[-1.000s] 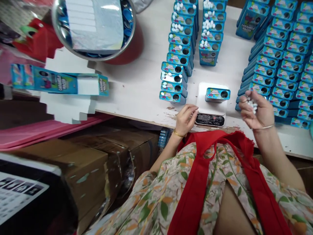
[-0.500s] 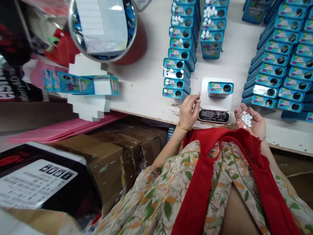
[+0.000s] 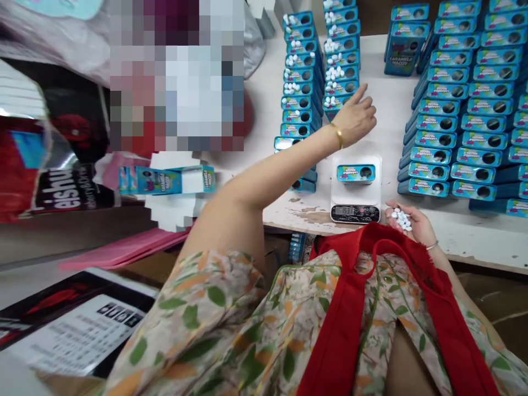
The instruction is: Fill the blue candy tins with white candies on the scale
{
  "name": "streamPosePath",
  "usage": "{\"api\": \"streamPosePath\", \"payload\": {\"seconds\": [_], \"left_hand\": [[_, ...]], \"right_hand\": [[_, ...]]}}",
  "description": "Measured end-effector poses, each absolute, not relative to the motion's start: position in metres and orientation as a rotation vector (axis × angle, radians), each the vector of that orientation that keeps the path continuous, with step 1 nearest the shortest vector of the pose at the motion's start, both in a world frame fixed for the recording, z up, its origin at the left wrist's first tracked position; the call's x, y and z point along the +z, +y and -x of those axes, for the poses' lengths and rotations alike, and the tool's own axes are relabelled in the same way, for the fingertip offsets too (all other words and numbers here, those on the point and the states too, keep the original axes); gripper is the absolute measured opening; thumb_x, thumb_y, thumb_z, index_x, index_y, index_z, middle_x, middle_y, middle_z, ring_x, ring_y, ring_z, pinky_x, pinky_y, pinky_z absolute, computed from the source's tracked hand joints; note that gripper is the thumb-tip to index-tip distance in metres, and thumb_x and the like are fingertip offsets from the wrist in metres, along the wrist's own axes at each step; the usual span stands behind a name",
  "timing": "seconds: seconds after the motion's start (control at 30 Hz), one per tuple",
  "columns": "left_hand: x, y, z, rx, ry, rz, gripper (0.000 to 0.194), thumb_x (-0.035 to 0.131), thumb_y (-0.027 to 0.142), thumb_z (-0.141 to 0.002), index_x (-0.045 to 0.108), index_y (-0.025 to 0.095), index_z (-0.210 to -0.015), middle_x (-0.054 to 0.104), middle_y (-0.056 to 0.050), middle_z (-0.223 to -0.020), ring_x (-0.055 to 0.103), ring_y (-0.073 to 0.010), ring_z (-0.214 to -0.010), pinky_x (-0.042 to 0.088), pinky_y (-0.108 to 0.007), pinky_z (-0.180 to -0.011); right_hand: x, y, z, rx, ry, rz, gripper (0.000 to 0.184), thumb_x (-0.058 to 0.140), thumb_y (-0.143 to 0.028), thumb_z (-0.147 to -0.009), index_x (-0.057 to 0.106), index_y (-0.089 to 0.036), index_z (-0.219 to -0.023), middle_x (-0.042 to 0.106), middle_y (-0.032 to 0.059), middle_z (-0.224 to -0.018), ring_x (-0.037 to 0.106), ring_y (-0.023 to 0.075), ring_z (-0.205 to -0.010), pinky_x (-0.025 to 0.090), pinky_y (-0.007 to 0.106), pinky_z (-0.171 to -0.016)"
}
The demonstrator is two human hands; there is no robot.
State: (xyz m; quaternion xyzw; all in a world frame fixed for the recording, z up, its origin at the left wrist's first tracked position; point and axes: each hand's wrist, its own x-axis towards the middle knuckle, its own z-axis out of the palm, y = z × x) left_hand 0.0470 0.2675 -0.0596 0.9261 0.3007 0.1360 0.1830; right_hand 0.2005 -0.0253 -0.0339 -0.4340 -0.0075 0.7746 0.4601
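Recording from the head view, the only one at this moment. Left hand (image 3: 355,117): stretched forward past the scale (image 3: 355,198), fingers loose and spread, nothing seen in them; the undersides are hidden. It overlaps the nearest of the middle tins (image 3: 348,72) from this angle; cannot tell whether it touches. Gold bangle (image 3: 337,136) at the wrist; the left forearm (image 3: 284,169) crosses the lower end of the left row of tins (image 3: 303,103) and hides some of it

Right hand (image 3: 419,224): palm up and cupped near the front edge of the white tabletop (image 3: 385,129), grasping a small heap of white tablets (image 3: 401,219). One blue tin (image 3: 355,172) stands on the scale, its round lid hole facing up, apart from both hands. Display (image 3: 345,210) lit, digits too small to read surely. More white tablets lie loose on many lids of the middle tins and the left row; a large block of tins (image 3: 439,139) stands to the right

Possible faults (judgement): a brush from the left wrist or forearm could shake loose tablets off the lids or tip an end tin. A tilt or loosening of the right palm could spill its heap, since nothing covers it. The scale sits close to the edge, so a nudge from the red apron (image 3: 344,308) might shift it or disturb the reading
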Motion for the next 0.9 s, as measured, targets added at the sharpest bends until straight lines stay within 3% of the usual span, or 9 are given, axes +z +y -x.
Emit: {"api": "streamPosePath", "payload": {"seconds": [0.17, 0.33, 0.43, 0.5, 0.57, 0.6, 0.73, 0.9], "left_hand": [[-0.101, 0.288, -0.09, -0.248, 1.015, -2.822, 0.025, 0.064, 0.023, -0.093, 0.066, 0.019, -0.068, 0.068, -0.005, -0.077, 0.05, -0.0245, -0.124, 0.01, -0.06, -0.129], [-0.082, 0.292, -0.103, -0.338, 1.095, -2.81, 0.022, 0.051, 0.014, -0.1, 0.069, 0.019, -0.088, 0.072, -0.002, -0.093, 0.044, -0.0193, -0.12, -0.003, -0.053, -0.131], [-0.026, 0.27, -0.081, -0.047, 1.066, -2.757, 0.02, 0.044, 0.022, -0.102, 0.064, 0.02, -0.105, 0.07, -0.006, -0.102, 0.049, -0.0237, -0.111, 0.005, -0.061, -0.128], [0.014, 0.237, -0.053, 0.274, 0.941, -2.777, 0.02, 0.046, 0.028, -0.101, 0.061, 0.017, -0.108, 0.068, -0.006, -0.103, 0.054, -0.0249, -0.107, 0.021, -0.064, -0.122], [0.042, 0.197, -0.023, 0.526, 0.841, -2.809, 0.025, 0.041, 0.028, -0.101, 0.062, 0.015, -0.101, 0.068, -0.007, -0.098, 0.06, -0.0226, -0.098, 0.042, -0.054, -0.11], [0.05, 0.177, -0.01, 0.572, 0.782, -2.816, 0.027, 0.039, 0.03, -0.102, 0.062, 0.017, -0.101, 0.069, -0.005, -0.095, 0.061, -0.0211, -0.096, 0.042, -0.05, -0.111], [0.04, 0.111, 0.01, 0.509, 0.84, -2.826, 0.026, 0.038, 0.032, -0.102, 0.064, 0.025, -0.101, 0.07, -0.004, -0.099, 0.063, -0.0226, -0.1, 0.041, -0.051, -0.109], [0.004, 0.039, -0.021, 0.296, 0.659, -2.706, 0.033, 0.031, 0.03, -0.105, 0.06, 0.025, -0.119, 0.066, -0.008, -0.118, 0.062, -0.0209, -0.101, 0.047, -0.037, -0.08]], "right_hand": [[-0.028, -0.031, -0.214, 1.878, 0.223, 1.069, 0.024, 0.068, -0.026, -0.073, 0.071, -0.014, -0.094, 0.065, 0.0047, -0.078, 0.056, 0.0086, -0.057, 0.044, 0.015, -0.041], [-0.033, -0.035, -0.222, 1.85, 0.272, 1.107, 0.023, 0.067, -0.026, -0.074, 0.071, -0.016, -0.094, 0.068, 0.004, -0.079, 0.058, 0.009, -0.056, 0.048, 0.016, -0.042], [-0.033, -0.033, -0.218, 1.865, 0.254, 1.095, 0.024, 0.065, -0.026, -0.075, 0.071, -0.016, -0.096, 0.072, 0.0052, -0.084, 0.064, 0.011, -0.062, 0.055, 0.018, -0.049], [-0.03, -0.03, -0.212, 1.863, 0.256, 1.06, 0.026, 0.064, -0.025, -0.074, 0.071, -0.015, -0.098, 0.074, 0.0075, -0.091, 0.07, 0.0134, -0.074, 0.059, 0.019, -0.058], [-0.027, -0.028, -0.205, 1.864, 0.257, 1.008, 0.029, 0.063, -0.024, -0.074, 0.07, -0.012, -0.1, 0.075, 0.0103, -0.095, 0.072, 0.0153, -0.083, 0.06, 0.019, -0.063], [-0.026, -0.027, -0.202, 1.866, 0.253, 0.984, 0.03, 0.063, -0.023, -0.074, 0.07, -0.011, -0.1, 0.075, 0.0114, -0.095, 0.073, 0.0158, -0.085, 0.06, 0.019, -0.063], [-0.026, -0.029, -0.19, 1.853, 0.227, 0.929, 0.026, 0.06, -0.024, -0.078, 0.069, -0.015, -0.1, 0.075, 0.01, -0.096, 0.073, 0.016, -0.087, 0.062, 0.023, -0.066], [-0.027, -0.044, -0.189, 1.642, 0.304, 0.94, 0.028, 0.055, -0.026, -0.085, 0.068, -0.019, -0.108, 0.074, 0.0087, -0.103, 0.072, 0.0178, -0.087, 0.062, 0.028, -0.062]]}}
